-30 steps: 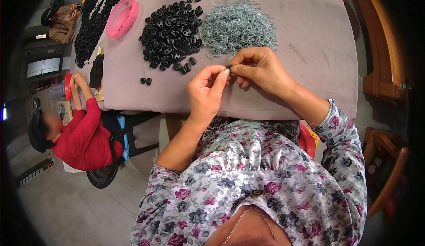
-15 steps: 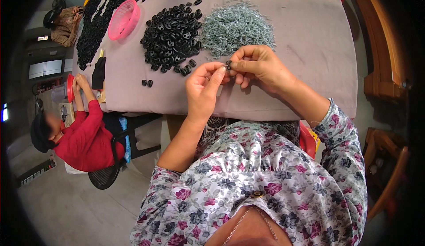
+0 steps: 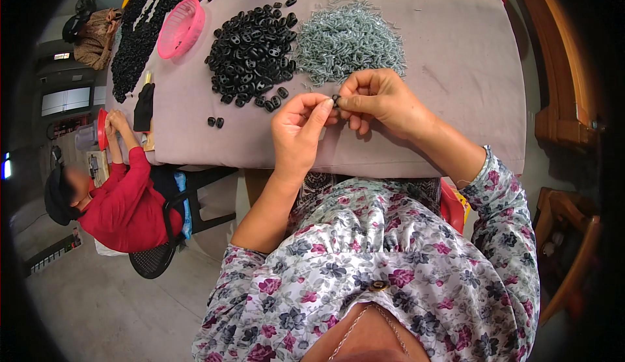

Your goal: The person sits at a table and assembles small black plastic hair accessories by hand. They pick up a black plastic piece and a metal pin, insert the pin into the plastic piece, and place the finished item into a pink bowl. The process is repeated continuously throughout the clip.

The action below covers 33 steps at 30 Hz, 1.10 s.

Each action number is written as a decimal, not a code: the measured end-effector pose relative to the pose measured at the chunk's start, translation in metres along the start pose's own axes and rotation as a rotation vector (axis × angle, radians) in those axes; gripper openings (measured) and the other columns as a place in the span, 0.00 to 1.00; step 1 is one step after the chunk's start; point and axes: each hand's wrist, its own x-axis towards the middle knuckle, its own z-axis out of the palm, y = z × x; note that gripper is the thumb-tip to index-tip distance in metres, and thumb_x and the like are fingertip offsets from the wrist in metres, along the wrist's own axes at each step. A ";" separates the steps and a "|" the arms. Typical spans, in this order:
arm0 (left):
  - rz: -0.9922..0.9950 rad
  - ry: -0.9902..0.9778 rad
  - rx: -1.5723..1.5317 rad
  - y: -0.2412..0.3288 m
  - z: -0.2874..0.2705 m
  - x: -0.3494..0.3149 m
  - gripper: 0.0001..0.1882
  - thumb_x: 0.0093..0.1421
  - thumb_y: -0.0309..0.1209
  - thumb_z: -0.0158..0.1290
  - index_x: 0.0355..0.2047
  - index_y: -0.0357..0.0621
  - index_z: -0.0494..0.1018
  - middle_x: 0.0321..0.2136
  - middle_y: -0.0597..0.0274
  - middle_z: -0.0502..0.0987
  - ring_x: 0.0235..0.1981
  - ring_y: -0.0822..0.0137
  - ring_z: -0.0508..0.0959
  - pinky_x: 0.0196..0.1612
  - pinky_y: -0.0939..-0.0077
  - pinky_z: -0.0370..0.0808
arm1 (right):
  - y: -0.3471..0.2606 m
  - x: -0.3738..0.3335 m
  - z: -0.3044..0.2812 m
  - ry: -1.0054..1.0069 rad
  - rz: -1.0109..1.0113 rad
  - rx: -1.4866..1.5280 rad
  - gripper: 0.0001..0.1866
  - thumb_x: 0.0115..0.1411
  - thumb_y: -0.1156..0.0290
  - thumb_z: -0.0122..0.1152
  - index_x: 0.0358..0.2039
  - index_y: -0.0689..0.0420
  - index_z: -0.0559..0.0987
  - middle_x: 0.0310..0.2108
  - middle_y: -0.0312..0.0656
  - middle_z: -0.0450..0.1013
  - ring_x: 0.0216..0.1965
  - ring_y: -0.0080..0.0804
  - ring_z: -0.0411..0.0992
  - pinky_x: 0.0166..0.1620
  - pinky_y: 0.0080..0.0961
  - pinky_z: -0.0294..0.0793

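While pinching almost closed, thumb to finger, with left hand [image 3: 296,134] and right hand [image 3: 384,105], have hold of one small black piece [image 3: 336,100] between the tips, over the grey cloth [image 3: 247,144]. Likely light, hard and a bit slippery; best to take by its outer edges. Farther out, see black pieces [image 3: 250,56] heaped beside shiny grey bits [image 3: 351,40].

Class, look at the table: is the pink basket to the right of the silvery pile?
No, the pink basket is left of the black pile, which itself lies left of the silvery pile.
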 end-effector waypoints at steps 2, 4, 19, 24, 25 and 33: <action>-0.018 -0.013 -0.010 0.002 -0.001 0.000 0.06 0.63 0.26 0.55 0.38 0.35 0.76 0.29 0.62 0.80 0.28 0.75 0.78 0.35 0.83 0.75 | 0.001 0.000 0.000 -0.007 -0.003 -0.001 0.05 0.61 0.75 0.60 0.33 0.62 0.75 0.23 0.39 0.74 0.20 0.23 0.74 0.20 0.19 0.75; -0.016 -0.013 -0.004 0.002 0.000 0.001 0.06 0.63 0.26 0.56 0.37 0.34 0.76 0.29 0.62 0.80 0.28 0.75 0.78 0.34 0.83 0.75 | 0.000 -0.001 0.000 0.000 0.008 0.007 0.05 0.61 0.74 0.60 0.33 0.62 0.74 0.23 0.39 0.74 0.20 0.23 0.74 0.20 0.19 0.74; -0.111 -0.027 -0.126 0.001 -0.003 -0.001 0.08 0.63 0.28 0.57 0.37 0.34 0.76 0.29 0.61 0.80 0.29 0.75 0.78 0.35 0.82 0.77 | -0.002 -0.001 0.001 0.029 0.053 0.045 0.05 0.61 0.74 0.60 0.31 0.61 0.74 0.23 0.38 0.74 0.20 0.22 0.74 0.19 0.18 0.73; -0.011 0.017 -0.041 0.005 -0.002 0.002 0.08 0.63 0.28 0.56 0.37 0.35 0.76 0.28 0.62 0.79 0.28 0.75 0.78 0.35 0.82 0.75 | 0.000 0.000 0.000 0.026 0.040 0.062 0.06 0.60 0.73 0.62 0.32 0.62 0.75 0.23 0.39 0.75 0.20 0.23 0.74 0.20 0.16 0.73; -0.003 0.018 -0.019 0.005 -0.001 0.002 0.07 0.63 0.28 0.56 0.37 0.36 0.76 0.28 0.62 0.79 0.28 0.75 0.78 0.34 0.82 0.76 | 0.000 0.000 0.000 0.023 0.040 0.061 0.06 0.60 0.73 0.62 0.32 0.62 0.75 0.23 0.40 0.75 0.20 0.23 0.74 0.20 0.16 0.73; 0.005 0.040 -0.007 -0.001 0.003 0.003 0.06 0.63 0.27 0.56 0.36 0.35 0.76 0.28 0.63 0.79 0.27 0.76 0.78 0.34 0.83 0.76 | 0.001 0.000 -0.001 0.007 0.031 0.056 0.06 0.61 0.73 0.61 0.32 0.63 0.75 0.24 0.40 0.75 0.21 0.23 0.74 0.21 0.16 0.73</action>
